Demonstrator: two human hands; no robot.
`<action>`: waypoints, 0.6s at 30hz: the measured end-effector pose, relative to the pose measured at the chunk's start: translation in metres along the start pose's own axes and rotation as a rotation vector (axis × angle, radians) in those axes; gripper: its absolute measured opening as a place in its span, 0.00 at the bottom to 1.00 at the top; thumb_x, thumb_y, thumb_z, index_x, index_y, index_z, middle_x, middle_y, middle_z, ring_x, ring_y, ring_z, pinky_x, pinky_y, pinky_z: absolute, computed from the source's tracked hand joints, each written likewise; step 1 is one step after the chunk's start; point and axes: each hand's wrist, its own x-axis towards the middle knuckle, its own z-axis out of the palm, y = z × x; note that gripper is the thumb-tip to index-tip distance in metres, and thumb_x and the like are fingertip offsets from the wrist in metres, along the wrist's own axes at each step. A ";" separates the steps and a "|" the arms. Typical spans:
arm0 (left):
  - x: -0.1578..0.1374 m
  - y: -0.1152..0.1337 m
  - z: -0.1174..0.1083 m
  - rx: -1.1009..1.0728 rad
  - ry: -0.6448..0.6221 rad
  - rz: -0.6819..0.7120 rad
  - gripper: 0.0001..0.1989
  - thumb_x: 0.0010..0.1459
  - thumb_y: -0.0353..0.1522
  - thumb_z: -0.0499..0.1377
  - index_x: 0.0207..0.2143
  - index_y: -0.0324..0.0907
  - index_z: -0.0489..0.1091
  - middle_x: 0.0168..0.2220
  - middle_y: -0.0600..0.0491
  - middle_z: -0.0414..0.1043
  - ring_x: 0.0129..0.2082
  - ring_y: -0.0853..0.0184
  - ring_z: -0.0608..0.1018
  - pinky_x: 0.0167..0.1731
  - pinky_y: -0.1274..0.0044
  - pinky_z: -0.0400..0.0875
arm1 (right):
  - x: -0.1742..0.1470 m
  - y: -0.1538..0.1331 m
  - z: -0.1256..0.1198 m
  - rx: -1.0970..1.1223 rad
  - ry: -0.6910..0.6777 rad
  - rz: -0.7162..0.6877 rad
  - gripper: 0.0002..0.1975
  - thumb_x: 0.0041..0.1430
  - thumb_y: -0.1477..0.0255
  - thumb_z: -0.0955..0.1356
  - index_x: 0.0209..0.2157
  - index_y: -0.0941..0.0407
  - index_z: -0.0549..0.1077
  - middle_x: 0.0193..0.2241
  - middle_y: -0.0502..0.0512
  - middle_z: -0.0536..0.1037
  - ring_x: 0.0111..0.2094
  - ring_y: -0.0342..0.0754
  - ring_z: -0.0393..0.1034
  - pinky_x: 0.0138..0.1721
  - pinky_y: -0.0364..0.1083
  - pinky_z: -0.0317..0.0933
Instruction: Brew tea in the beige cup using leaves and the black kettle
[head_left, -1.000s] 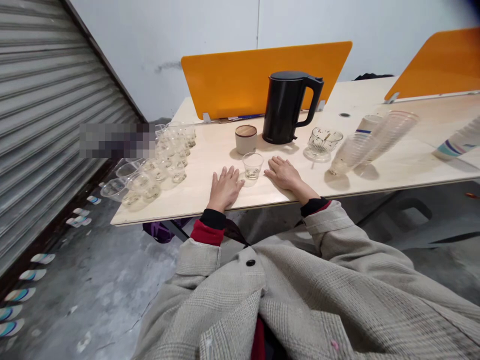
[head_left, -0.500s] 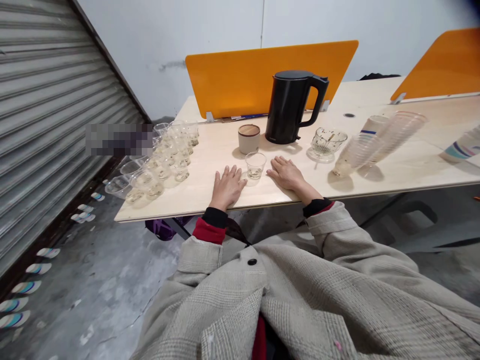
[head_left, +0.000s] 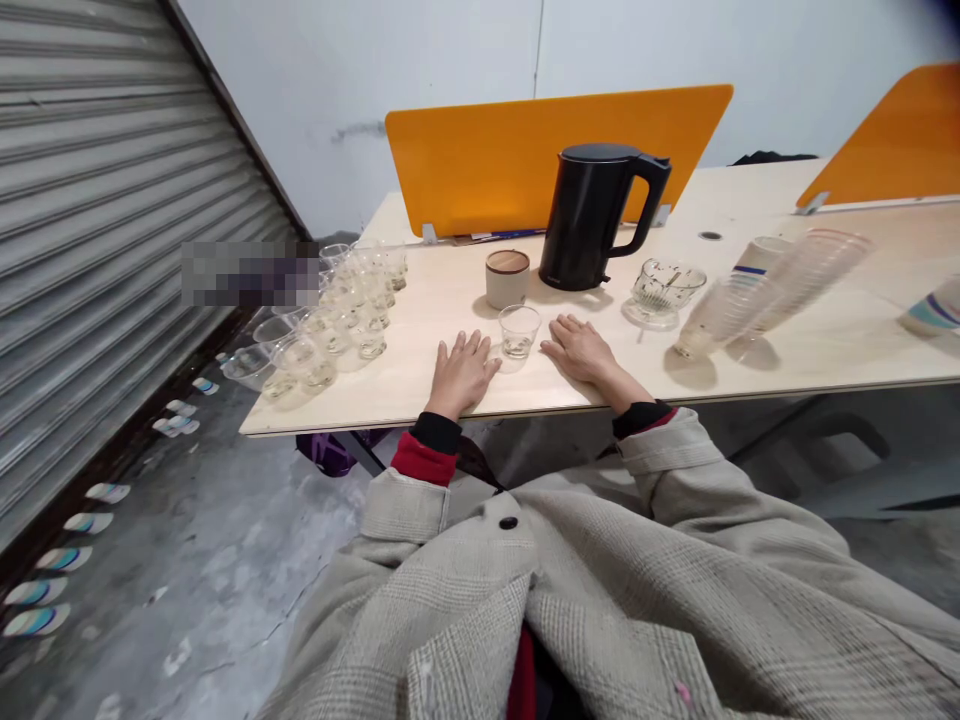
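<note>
Flat on the light wooden table (head_left: 420, 385) lies my left hand (head_left: 461, 374), its fingers spread and holding nothing. My right hand (head_left: 579, 350) rests palm down on the tabletop too, fingers stretched out and free of any object. Between them stands one upright clear plastic cup (head_left: 518, 333), which neither hand appears to grip. Just behind that cup is a small pale canister (head_left: 507, 284) with a wooden lid. A black electric kettle (head_left: 589, 220) stands farther back, its handle pointing right. To the right of my right hand sits a glass bowl (head_left: 666, 287) on a saucer.
Clear cups (head_left: 349, 300) crowd the table's left end. Stacked plastic cups (head_left: 772, 290) lean at the right, near a paper cup (head_left: 937, 308). An orange divider (head_left: 480, 175) rises behind the kettle. Several paper cups (head_left: 45, 590) line the floor by the roller shutter (head_left: 112, 230).
The whole view has shifted slightly to the right in the picture. Both hands and the objects on the table keep their places relative to one another.
</note>
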 end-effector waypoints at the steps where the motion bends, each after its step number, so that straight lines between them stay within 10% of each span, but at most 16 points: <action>1: 0.000 0.000 0.000 -0.002 0.004 0.003 0.31 0.78 0.44 0.42 0.76 0.44 0.56 0.80 0.49 0.49 0.80 0.49 0.51 0.76 0.46 0.46 | -0.001 0.000 0.000 0.030 0.032 0.013 0.29 0.74 0.60 0.59 0.66 0.63 0.70 0.72 0.73 0.65 0.73 0.66 0.57 0.73 0.64 0.51; 10: 0.001 -0.001 -0.001 -0.019 0.005 0.017 0.32 0.77 0.44 0.41 0.76 0.41 0.57 0.80 0.47 0.49 0.80 0.46 0.50 0.76 0.45 0.46 | -0.032 0.039 -0.073 0.016 0.679 0.326 0.32 0.71 0.65 0.66 0.72 0.57 0.62 0.64 0.71 0.69 0.67 0.64 0.64 0.67 0.63 0.63; 18: 0.001 -0.001 0.000 -0.011 0.020 0.010 0.30 0.77 0.43 0.42 0.76 0.45 0.58 0.80 0.47 0.50 0.80 0.48 0.51 0.76 0.46 0.47 | -0.006 0.054 -0.105 -0.113 0.476 0.677 0.22 0.72 0.70 0.65 0.62 0.64 0.73 0.50 0.76 0.80 0.53 0.67 0.77 0.53 0.62 0.72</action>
